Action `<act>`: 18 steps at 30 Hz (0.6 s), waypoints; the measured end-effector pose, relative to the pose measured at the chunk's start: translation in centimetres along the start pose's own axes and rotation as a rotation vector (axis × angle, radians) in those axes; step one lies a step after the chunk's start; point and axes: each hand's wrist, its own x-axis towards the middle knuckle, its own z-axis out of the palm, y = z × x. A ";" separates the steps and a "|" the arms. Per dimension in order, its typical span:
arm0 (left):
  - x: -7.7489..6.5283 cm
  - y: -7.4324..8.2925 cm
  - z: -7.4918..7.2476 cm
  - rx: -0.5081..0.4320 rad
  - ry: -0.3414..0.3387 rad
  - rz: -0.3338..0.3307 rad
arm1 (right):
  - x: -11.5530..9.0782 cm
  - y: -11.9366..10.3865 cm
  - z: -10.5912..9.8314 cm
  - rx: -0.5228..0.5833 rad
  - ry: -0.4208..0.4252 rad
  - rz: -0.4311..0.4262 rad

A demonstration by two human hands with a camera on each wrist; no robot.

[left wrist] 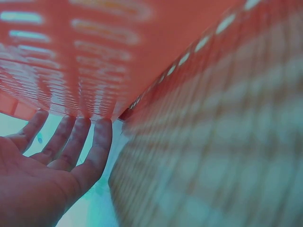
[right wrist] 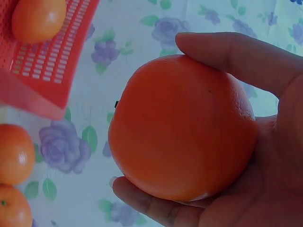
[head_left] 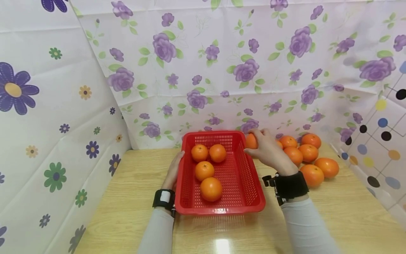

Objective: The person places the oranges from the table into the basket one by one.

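Observation:
A red plastic basket [head_left: 220, 211] with slotted walls stands on the table, several oranges [head_left: 204, 171] lying in its left half. My left hand [head_left: 173, 171] is at the basket's left side; in the left wrist view its outstretched fingers [left wrist: 75, 142] touch the slotted wall. Just beyond the basket's right rim, near the far corner, my right hand [head_left: 269, 151] grips an orange [right wrist: 182, 127] between thumb and fingers. Part of that fruit is hidden by the hand in the head view.
Several loose oranges [head_left: 308, 153] are grouped on the table to the right of the basket, close to my right forearm. A flowered cloth [head_left: 196, 70] hangs behind the wooden table [head_left: 136, 211], with patterned cloths at both sides.

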 end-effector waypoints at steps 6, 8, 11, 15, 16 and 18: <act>0.0 0.0 0.0 0.007 0.003 0.010 | 0.5 -1.0 1.0 0.009 -0.019 -0.016; 0.0 0.0 0.0 0.007 0.006 0.014 | 0.7 -1.3 1.2 0.010 -0.019 -0.021; 0.0 0.1 0.0 0.016 0.007 0.016 | 1.0 -1.7 1.6 0.004 -0.013 -0.039; -0.1 0.1 0.0 0.012 0.008 0.013 | 1.5 -2.0 2.4 0.005 -0.011 -0.070; -0.1 0.1 0.0 0.012 0.009 0.013 | 1.6 -2.0 2.7 0.005 -0.015 -0.073; 0.0 0.2 0.1 0.016 0.010 0.010 | 1.8 -2.2 3.0 0.016 -0.033 -0.067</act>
